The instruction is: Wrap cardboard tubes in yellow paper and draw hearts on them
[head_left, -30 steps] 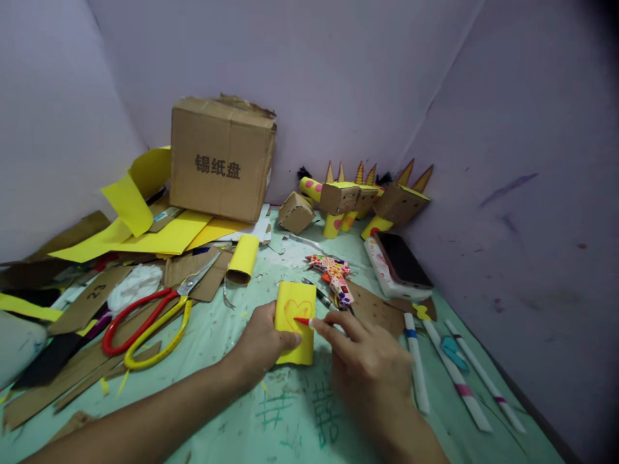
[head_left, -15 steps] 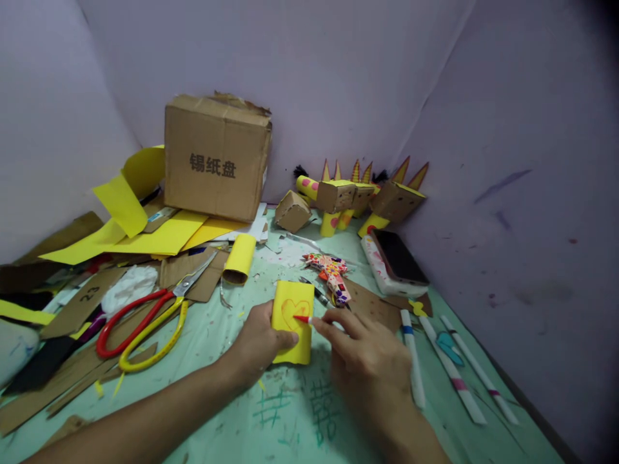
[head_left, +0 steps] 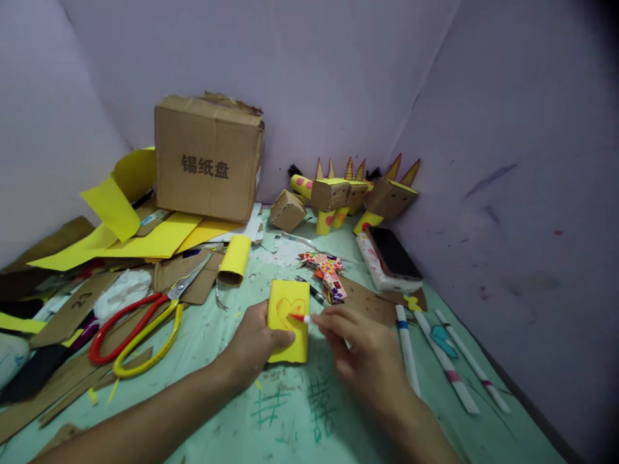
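Observation:
A yellow paper-covered tube [head_left: 300,341], somewhat flattened, stands near the middle of the table with an orange heart outline on its face. My left hand [head_left: 258,338] grips its left side, the thumb lying across the front. In my right hand [head_left: 360,341] is a red-tipped marker [head_left: 305,319], pinched between the fingers, its tip on or just over the heart. A second yellow tube [head_left: 235,259] lies behind and to the left. Just beyond the held tube are a dark pen [head_left: 313,291] and a flower-patterned glue gun [head_left: 329,276].
Red-and-yellow scissors [head_left: 169,303], cardboard scraps and yellow paper [head_left: 159,237] cover the left side. A cardboard box [head_left: 207,161] and small cardboard animals [head_left: 331,193] stand at the back. On the right are a phone [head_left: 394,252] and white markers [head_left: 447,364].
The whole view has shifted slightly, so things appear a little further left. Both hands keep their holds, and the marker tip remains at the heart.

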Tool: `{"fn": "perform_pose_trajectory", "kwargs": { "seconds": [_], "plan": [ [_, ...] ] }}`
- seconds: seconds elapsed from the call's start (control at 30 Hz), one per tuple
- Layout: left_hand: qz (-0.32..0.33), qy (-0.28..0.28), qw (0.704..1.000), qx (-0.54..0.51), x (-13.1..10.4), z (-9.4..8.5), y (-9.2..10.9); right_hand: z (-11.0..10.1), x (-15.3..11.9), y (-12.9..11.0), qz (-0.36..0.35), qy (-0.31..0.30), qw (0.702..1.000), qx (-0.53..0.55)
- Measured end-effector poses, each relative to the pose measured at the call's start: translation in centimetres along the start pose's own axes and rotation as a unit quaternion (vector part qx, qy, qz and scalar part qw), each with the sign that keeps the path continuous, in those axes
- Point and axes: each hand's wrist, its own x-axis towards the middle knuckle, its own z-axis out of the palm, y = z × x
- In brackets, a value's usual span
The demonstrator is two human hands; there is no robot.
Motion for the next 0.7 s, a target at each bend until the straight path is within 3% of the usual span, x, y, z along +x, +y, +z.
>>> {"fn": "perform_pose_trajectory", "kwargs": {
  "seconds": [0.1,0.23,0.33,0.4,0.47,0.57,0.7],
  "plan": [
    [-0.008,0.005,1.0,-0.015,-0.1,0.0,0.0,0.2,0.2,0.2,0.114,0.052,0.973,0.192],
    [0.0,0.001,1.0,-0.019,0.0,-0.1,-0.1,0.0,0.7,-0.2,0.204,0.04,0.863,0.46],
    [0.005,-0.008,0.999,-0.035,0.1,-0.2,-0.2,-0.7,1.0,-0.5,0.232,0.047,0.784,0.575],
    [0.005,-0.016,0.999,-0.043,0.1,-0.1,-0.1,-0.9,1.1,-0.5,0.229,0.067,0.754,0.612],
    [-0.004,-0.02,0.999,-0.047,0.0,-0.1,0.0,-0.7,1.0,-0.6,0.204,0.101,0.761,0.608],
    [-0.017,-0.016,0.998,-0.058,0.0,0.0,0.1,0.3,0.6,-0.6,0.183,0.145,0.801,0.551],
    [-0.014,-0.024,0.998,-0.061,-0.2,0.0,0.1,1.5,0.1,-0.6,0.192,0.139,0.835,0.497]
  ]
}}
